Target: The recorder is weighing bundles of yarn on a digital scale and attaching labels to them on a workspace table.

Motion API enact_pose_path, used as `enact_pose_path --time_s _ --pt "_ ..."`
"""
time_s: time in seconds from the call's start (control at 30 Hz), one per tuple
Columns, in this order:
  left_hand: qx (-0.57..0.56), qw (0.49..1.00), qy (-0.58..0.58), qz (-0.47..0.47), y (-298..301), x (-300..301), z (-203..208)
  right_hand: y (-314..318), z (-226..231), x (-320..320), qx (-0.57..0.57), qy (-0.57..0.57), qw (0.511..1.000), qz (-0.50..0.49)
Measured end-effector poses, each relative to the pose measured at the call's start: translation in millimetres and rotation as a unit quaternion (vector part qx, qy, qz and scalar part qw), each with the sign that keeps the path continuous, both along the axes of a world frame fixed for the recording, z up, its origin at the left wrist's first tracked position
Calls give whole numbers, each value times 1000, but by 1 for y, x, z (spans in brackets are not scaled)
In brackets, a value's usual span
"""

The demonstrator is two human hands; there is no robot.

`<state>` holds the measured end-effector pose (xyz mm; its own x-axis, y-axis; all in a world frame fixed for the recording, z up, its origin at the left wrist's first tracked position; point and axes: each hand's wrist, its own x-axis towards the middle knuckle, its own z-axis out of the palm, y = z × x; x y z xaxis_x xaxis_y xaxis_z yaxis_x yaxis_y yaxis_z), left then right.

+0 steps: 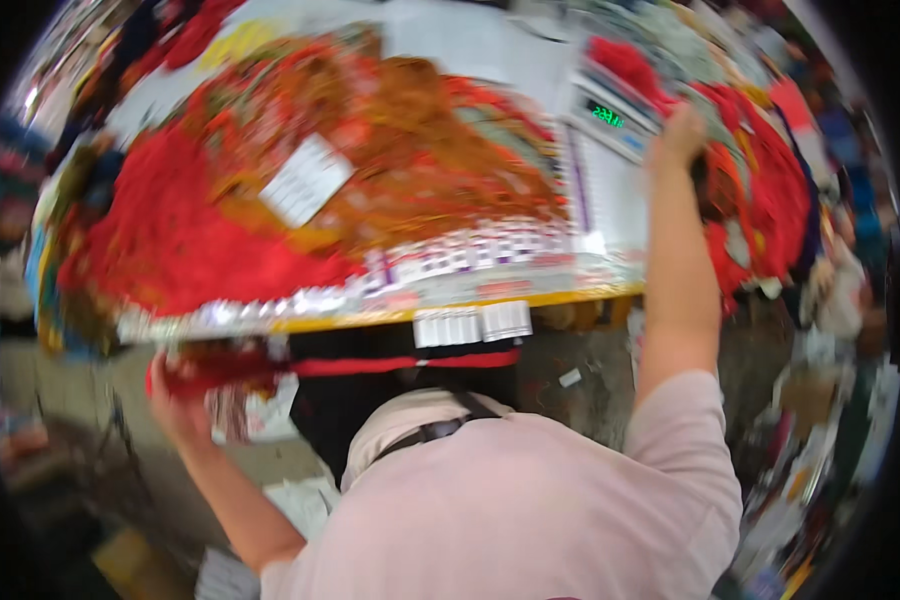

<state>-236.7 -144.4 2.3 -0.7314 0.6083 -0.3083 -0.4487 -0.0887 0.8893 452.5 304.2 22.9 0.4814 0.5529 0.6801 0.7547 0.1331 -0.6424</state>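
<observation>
Below the table's front edge at the left, my left hand (178, 405) is closed round a dark red yarn bundle (235, 368), blurred by motion. My right arm reaches over the table, and my right hand (682, 135) is at the right edge of a digital scale (615, 118) with a lit green display. Red yarn (625, 68) lies on the scale, close to that hand; its fingers are too blurred to make out. A wide heap of orange-brown yarn (410, 150) and bright red yarn (190, 230) spreads over the table, with a white paper slip (307, 180) on top.
The table's front edge (450, 308) has yellow trim and white labels (470, 324) hanging from it. More red and grey yarn (760, 180) is piled right of the scale. Papers (305, 500) lie on the floor at my left, and blurred bundles line both sides.
</observation>
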Motion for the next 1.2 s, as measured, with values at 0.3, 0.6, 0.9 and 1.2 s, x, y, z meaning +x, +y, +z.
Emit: enact_pose_path --time_s 0.3,0.6,0.9,1.2 --pt "220 930 -153 -253 59 95 77 -225 124 -384 -374 246 572 687" --pt "229 915 -208 -259 54 110 80 -292 68 -460 -422 126 561 701" --pt "247 902 -208 -287 47 90 65 -298 76 -457 -451 244 482 710" --pt "231 927 -153 -252 38 85 73 -308 83 -459 -481 242 466 702"
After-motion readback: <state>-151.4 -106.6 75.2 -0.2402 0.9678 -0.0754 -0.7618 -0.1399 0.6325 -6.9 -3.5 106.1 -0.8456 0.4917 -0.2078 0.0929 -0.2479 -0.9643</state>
